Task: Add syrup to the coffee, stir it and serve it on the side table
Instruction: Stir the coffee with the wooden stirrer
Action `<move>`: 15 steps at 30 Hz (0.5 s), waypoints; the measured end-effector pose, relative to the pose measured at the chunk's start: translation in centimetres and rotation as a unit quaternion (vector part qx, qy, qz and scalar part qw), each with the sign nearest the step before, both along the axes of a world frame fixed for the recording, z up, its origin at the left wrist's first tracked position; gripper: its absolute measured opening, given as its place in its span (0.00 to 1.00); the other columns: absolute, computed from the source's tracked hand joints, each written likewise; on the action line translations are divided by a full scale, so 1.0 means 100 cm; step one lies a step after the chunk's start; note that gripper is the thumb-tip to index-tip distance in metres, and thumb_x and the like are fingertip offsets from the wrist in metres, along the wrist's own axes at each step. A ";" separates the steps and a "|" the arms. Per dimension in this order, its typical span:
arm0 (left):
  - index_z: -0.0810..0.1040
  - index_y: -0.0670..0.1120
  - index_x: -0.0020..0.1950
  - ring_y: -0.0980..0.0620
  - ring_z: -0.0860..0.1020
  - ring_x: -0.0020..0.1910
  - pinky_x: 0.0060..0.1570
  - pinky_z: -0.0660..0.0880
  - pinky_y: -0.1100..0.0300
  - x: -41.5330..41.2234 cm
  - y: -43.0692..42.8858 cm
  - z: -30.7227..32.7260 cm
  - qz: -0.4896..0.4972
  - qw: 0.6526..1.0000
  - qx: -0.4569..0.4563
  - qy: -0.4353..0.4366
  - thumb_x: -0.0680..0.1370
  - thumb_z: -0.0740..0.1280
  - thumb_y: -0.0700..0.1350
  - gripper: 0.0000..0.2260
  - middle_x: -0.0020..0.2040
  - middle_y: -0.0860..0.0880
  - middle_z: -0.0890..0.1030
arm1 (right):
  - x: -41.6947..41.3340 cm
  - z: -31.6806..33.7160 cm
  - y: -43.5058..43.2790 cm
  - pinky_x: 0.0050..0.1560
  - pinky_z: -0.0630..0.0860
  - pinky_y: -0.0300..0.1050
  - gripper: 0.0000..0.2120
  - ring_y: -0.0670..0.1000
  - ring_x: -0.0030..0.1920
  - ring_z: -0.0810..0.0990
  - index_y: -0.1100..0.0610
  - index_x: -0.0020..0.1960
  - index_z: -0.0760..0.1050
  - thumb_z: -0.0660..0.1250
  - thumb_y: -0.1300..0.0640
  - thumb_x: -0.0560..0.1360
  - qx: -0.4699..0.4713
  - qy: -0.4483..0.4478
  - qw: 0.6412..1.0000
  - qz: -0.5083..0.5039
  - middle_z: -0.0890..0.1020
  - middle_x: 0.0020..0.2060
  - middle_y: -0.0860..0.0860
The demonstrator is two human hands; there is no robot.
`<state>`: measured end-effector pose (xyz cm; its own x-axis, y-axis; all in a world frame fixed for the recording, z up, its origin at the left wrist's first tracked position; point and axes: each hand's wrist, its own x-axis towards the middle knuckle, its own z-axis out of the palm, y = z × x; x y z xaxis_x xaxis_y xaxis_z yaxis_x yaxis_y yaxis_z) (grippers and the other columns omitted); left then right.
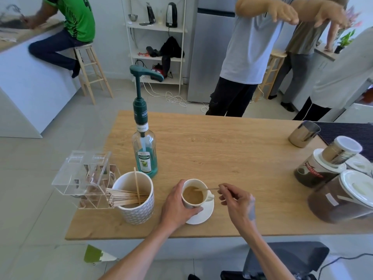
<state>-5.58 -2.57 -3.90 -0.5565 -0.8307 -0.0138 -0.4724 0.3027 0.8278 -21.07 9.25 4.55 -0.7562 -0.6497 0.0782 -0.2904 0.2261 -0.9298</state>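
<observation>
While left hand (177,205) grips cup (194,196) near table (222,150) edge, right hand (236,199) pinches stirrer (205,189).

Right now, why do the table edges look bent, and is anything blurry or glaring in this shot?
Head view: the wide-angle lens bows the wooden table edges and tilts the syrup bottle. The cup, left hand and right hand pinching the stir stick are sharp; the raised arms of the people behind are motion-blurred. Soft, even daylight, faint shadows; mild glare on the steel pitcher.

Pale tiled floor (50,158), white shelf unit (155,29) w/ kettle (171,15), steel fridge (210,57) (cables below), wooden stool (90,71).
</observation>
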 end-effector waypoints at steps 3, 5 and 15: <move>0.67 0.58 0.73 0.56 0.76 0.65 0.61 0.79 0.53 0.000 0.000 0.001 -0.002 1.000 0.002 0.000 0.61 0.80 0.64 0.44 0.66 0.60 0.77 | -0.004 -0.001 0.004 0.35 0.83 0.49 0.07 0.48 0.31 0.84 0.50 0.44 0.84 0.72 0.61 0.75 0.006 0.013 1.000 0.021 0.86 0.31 0.48; 0.67 0.57 0.74 0.56 0.76 0.66 0.62 0.78 0.53 0.000 0.000 0.001 -0.001 1.000 0.002 0.001 0.61 0.80 0.64 0.45 0.67 0.59 0.76 | -0.009 -0.003 0.005 0.37 0.84 0.53 0.03 0.46 0.31 0.84 0.54 0.45 0.84 0.72 0.60 0.75 0.011 0.045 0.999 -0.005 0.86 0.31 0.49; 0.65 0.58 0.75 0.56 0.75 0.66 0.63 0.77 0.55 0.000 0.001 0.003 -0.003 1.000 0.007 0.003 0.62 0.80 0.63 0.45 0.68 0.59 0.76 | -0.004 -0.002 0.006 0.34 0.83 0.51 0.12 0.47 0.32 0.84 0.45 0.41 0.82 0.73 0.63 0.74 -0.012 0.048 0.998 0.044 0.86 0.31 0.49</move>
